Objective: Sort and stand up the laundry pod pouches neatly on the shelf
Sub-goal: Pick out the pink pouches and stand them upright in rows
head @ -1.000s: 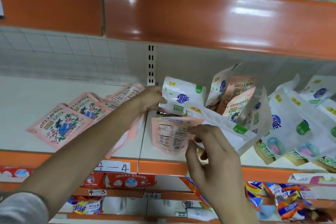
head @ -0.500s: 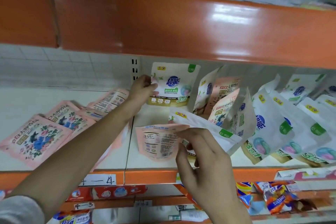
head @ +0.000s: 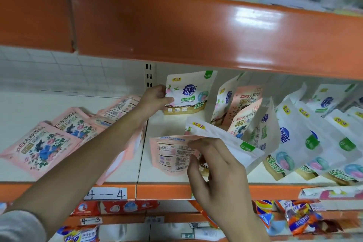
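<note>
The left hand point(head: 155, 98) reaches to the back of the shelf point(head: 29, 104) and grips the left edge of a white pouch point(head: 188, 92), which stands upright with its front facing out, just right of the slotted post point(head: 149, 75). At 5 o'clock from it, near the shelf's front edge, the right hand point(head: 216, 165) pinches a pink pouch point(head: 172, 155), fingers curled over its top corner, printed back showing. A second white pouch point(head: 225, 141) lies tilted across that hand's fingers. At 9 o'clock from the right hand, flat pink pouches point(head: 41, 147) lie overlapping on the shelf. At 3 o'clock, a row of white pouches point(head: 294, 137) leans leftward, with two pink ones point(head: 247, 102) propped among them at 1 o'clock. A label point(head: 106, 193) reading "4—4" is stuck on the orange shelf front.
</note>
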### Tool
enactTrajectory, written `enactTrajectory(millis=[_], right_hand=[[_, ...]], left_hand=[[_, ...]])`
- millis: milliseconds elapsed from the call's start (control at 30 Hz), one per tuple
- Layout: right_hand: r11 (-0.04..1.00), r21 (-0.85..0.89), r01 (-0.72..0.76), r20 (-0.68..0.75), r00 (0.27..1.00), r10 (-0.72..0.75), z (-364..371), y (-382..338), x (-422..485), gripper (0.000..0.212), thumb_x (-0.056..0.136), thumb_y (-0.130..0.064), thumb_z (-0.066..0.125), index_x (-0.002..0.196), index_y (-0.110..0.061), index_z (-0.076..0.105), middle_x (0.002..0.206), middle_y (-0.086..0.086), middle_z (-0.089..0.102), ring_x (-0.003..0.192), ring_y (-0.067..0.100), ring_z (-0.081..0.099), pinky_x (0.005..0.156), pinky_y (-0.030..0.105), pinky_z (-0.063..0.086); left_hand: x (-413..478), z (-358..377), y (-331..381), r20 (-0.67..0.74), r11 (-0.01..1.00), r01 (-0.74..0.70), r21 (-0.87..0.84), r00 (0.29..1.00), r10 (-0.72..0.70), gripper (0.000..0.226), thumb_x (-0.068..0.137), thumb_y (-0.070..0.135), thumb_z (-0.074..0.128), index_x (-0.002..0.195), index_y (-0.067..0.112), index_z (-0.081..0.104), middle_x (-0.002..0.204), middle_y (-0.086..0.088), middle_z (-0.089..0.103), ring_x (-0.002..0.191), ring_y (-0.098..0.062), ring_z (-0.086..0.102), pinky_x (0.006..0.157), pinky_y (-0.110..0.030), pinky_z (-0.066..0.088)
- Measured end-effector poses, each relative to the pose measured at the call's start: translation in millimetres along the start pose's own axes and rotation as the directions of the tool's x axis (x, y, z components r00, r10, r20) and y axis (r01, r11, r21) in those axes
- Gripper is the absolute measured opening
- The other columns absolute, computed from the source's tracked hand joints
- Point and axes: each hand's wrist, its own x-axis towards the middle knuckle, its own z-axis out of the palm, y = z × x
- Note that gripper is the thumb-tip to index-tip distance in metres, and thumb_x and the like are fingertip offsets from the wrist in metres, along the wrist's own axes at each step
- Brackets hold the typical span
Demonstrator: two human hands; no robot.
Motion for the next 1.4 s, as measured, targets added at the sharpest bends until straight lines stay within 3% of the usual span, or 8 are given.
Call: enactTrajectory(millis=[333,533,667,733,800,900,1067,1400], right_hand=[[0.999,0.027,0.024,0.016,1.0,-0.025,9,-14,-3,0.033,0.085,-0.018,0.055,0.116,-0.021,0.064,0.114,-0.007,0.061,0.097,0.012,0.06,0.072,0.024,0.052],[0.984,0.17,0.048,0.031,0.998,-0.055,22,-29,-6,0.03,0.085,-0.018,0.056,0.113,-0.016,0.065,0.111,-0.004,0.063,0.102,0.013,0.059,0.087,0.024,0.048],[0.957,0.29,0.029,0.125,0.99,-0.068,36,-38,-23,0.029,0.087,-0.024,0.055,0.114,-0.02,0.063,0.109,-0.008,0.059,0.102,0.011,0.058,0.084,0.023,0.048],[0.946,0.325,0.023,0.171,0.982,-0.082,40,-40,-35,0.029,0.086,-0.027,0.054,0.113,-0.021,0.063,0.109,-0.009,0.059,0.102,0.01,0.059,0.083,0.025,0.048],[0.933,0.36,0.013,0.196,0.977,-0.089,40,-39,-44,0.027,0.086,-0.028,0.055,0.111,-0.023,0.063,0.107,-0.011,0.06,0.099,0.011,0.061,0.081,0.026,0.049],[0.915,0.404,0.014,0.174,0.981,-0.092,37,-31,-55,0.025,0.082,-0.028,0.057,0.106,-0.029,0.063,0.103,-0.013,0.063,0.093,0.009,0.064,0.075,0.024,0.052],[0.893,0.45,0.023,0.154,0.983,-0.103,36,-17,-70,0.029,0.071,-0.027,0.059,0.098,-0.035,0.066,0.088,-0.016,0.065,0.071,0.008,0.062,0.063,0.016,0.051],[0.927,0.353,-0.128,0.299,0.954,0.018,74,-40,-76,0.039,0.064,-0.031,0.061,0.097,-0.052,0.057,0.082,-0.026,0.064,0.074,-0.011,0.058,0.06,-0.001,0.04]], left_hand=[[-18,-14,10,-0.039,0.998,0.052,0.044,0.998,-0.05,0.029,0.081,0.001,0.07,0.107,0.008,0.061,0.097,-0.008,0.067,0.08,-0.017,0.064,0.065,-0.025,0.054],[-75,-61,18,-0.149,0.974,0.022,0.225,0.989,0.012,0.026,0.083,0.011,0.065,0.109,0.016,0.063,0.102,0.001,0.07,0.096,-0.014,0.065,0.087,-0.031,0.051],[-144,-82,1,-0.326,0.772,0.084,0.63,0.931,0.165,0.036,0.083,0.026,0.058,0.116,0.011,0.062,0.105,-0.004,0.064,0.091,-0.021,0.059,0.078,-0.028,0.041],[-175,-86,-20,-0.36,0.618,0.168,0.768,0.911,0.2,0.058,0.076,0.05,0.047,0.119,0.014,0.062,0.118,-0.011,0.062,0.111,-0.034,0.055,0.094,-0.04,0.042],[-199,-81,-37,-0.402,0.547,0.322,0.773,0.915,0.03,0.074,0.074,0.07,0.035,0.134,0.029,0.051,0.148,-0.006,0.042,0.138,-0.037,0.031,0.111,-0.058,0.024],[-217,-68,-50,-0.419,0.503,0.414,0.759,0.901,-0.109,0.088,0.071,0.083,0.02,0.147,0.039,0.029,0.162,0.004,0.008,0.149,-0.03,0.002,0.114,-0.062,0.004],[-220,-64,-53,-0.411,0.42,0.429,0.8,0.901,-0.136,0.099,0.067,0.087,0.016,0.151,0.035,0.022,0.162,0.0,0.0,0.148,-0.033,0.002,0.115,-0.061,0.004],[-218,-61,-55,-0.422,0.444,0.429,0.787,0.899,-0.121,0.09,0.072,0.077,0.011,0.15,0.035,0.024,0.162,0.0,0.006,0.148,-0.033,0.006,0.116,-0.06,0.008]])
